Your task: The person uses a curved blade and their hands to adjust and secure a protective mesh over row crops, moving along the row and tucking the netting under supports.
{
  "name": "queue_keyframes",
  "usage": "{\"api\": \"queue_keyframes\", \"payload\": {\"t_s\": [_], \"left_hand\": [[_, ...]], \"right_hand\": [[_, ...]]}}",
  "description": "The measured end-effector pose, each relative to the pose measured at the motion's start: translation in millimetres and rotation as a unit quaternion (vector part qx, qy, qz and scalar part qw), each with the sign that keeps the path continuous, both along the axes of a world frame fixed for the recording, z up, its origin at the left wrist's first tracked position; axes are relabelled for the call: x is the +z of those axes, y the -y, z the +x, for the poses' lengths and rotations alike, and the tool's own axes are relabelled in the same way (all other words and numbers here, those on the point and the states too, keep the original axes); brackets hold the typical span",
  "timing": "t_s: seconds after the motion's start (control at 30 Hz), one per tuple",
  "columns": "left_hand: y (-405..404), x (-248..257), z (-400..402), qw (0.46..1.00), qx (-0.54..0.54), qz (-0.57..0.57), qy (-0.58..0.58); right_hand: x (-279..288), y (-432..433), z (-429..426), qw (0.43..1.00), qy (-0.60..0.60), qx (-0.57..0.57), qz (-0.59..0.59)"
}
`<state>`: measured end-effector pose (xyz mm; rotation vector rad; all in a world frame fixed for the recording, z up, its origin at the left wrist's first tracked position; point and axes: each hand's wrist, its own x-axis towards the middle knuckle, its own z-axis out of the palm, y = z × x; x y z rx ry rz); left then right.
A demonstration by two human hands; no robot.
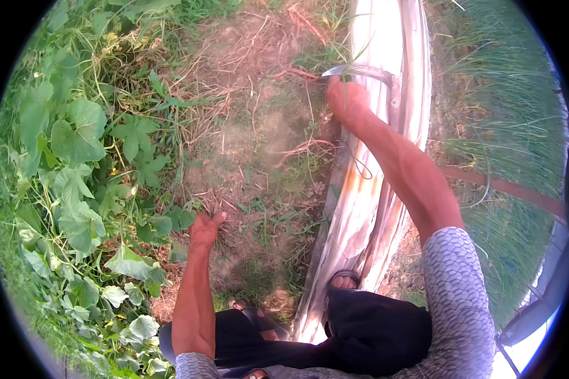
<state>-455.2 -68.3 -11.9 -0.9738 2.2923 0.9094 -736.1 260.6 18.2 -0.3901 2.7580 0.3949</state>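
Note:
My right hand (348,100) is closed on the dark handle of a curved sickle (336,71), above the left edge of a pale plastic-like sheet strip (379,38). The sickle's shiny blade shows just beyond the fist, with green grass blades beside it. My left hand (204,228) is low at the edge of the leafy vines (78,132), its thumb pointing right. Its fingers are partly hidden among stems and leaves, so whether they grip anything is unclear. Dry stalks and weeds lie on the soil (270,128) between both hands.
Thin green crop leaves (507,104) grow right of the strip. A brown bar (507,187) runs over them towards a frame at the right rim. A thin cord loop (360,166) lies by the strip's left edge. My sandalled foot (344,280) rests on the strip.

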Motion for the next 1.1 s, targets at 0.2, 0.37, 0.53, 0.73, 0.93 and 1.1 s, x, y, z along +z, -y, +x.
{"api": "queue_keyframes", "payload": {"t_s": [0.2,0.37,0.53,0.73,0.93,1.1], "left_hand": [[6.5,-13.4,9.9,0.999,0.017,0.005,-0.039],[-8.7,13.7,-5.8,1.0,0.011,0.014,0.008],[2.4,11.6,0.0,0.999,0.0,0.015,-0.046],[0.4,11.4,-2.8,0.998,-0.05,-0.024,-0.005],[33.1,17.0,8.3,0.981,-0.084,0.13,0.116],[-2.0,101.8,41.9,0.955,-0.186,0.226,0.054]], "right_hand": [[2.4,5.9,2.5,0.995,-0.04,0.049,0.076],[15.9,-4.2,3.2,0.998,0.014,0.013,0.063],[36.5,18.5,43.7,0.993,0.11,0.039,0.011],[79.9,3.2,66.7,0.913,0.266,0.035,-0.307],[150.3,-21.6,129.8,0.835,0.361,-0.131,-0.394],[205.2,-50.4,200.0,0.618,0.328,-0.44,-0.562]]}}
